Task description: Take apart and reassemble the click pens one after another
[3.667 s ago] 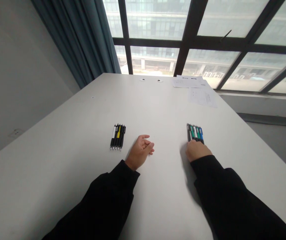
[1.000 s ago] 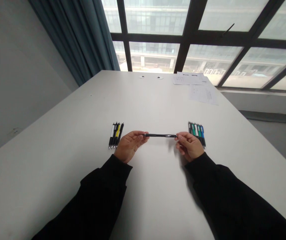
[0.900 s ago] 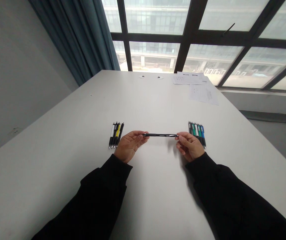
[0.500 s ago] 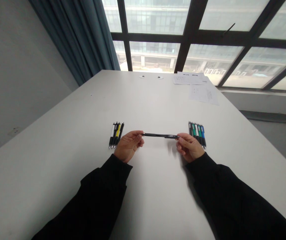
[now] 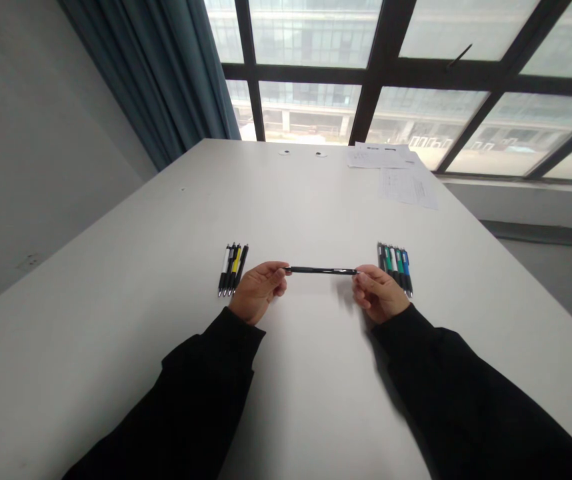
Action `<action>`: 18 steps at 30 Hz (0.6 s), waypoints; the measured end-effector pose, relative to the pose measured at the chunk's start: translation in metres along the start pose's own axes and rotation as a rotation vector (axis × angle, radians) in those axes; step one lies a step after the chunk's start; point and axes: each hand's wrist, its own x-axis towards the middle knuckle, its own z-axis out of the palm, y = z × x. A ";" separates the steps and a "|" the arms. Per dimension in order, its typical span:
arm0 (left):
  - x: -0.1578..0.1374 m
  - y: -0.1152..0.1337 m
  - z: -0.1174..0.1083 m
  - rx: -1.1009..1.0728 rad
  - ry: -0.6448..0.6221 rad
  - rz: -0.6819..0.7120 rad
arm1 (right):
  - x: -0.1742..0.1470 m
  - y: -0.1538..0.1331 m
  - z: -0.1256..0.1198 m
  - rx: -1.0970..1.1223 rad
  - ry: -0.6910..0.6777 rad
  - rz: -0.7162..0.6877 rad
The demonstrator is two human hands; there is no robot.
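A black pen (image 5: 322, 271) lies level between my two hands, held just above the table. My left hand (image 5: 259, 288) pinches its left end between thumb and fingers. At the other end, the fingertips of my right hand (image 5: 380, 293) are closed on the pen. Beside my left hand is a row of several pens (image 5: 233, 269), in white, black and yellow with black grips; the hand partly overlaps the nearest one. Another row of several pens (image 5: 395, 267), in black, green, white and blue, lies just behind my right hand, which covers some of their lower parts.
The white table (image 5: 286, 213) stretches to the window (image 5: 311, 107). Printed papers (image 5: 381, 157) lie at its far right corner. Two small round pieces (image 5: 321, 155) sit near the far edge. A blue curtain (image 5: 166, 80) hangs at the left.
The pen has rolled about its length between my fingers, so its clip no longer shows along the lower side. Both hands stay in nearly the same place.
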 end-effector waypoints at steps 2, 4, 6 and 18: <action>0.000 -0.001 -0.001 0.014 -0.001 -0.011 | 0.000 0.001 -0.001 -0.007 -0.006 -0.013; 0.000 -0.002 -0.002 0.030 -0.004 -0.021 | 0.000 0.001 -0.002 -0.007 -0.010 -0.017; -0.001 -0.002 -0.003 0.041 -0.005 -0.026 | 0.000 0.001 -0.002 -0.006 -0.019 -0.006; 0.000 -0.003 -0.003 0.256 0.034 0.049 | -0.001 -0.004 0.003 0.013 -0.027 0.028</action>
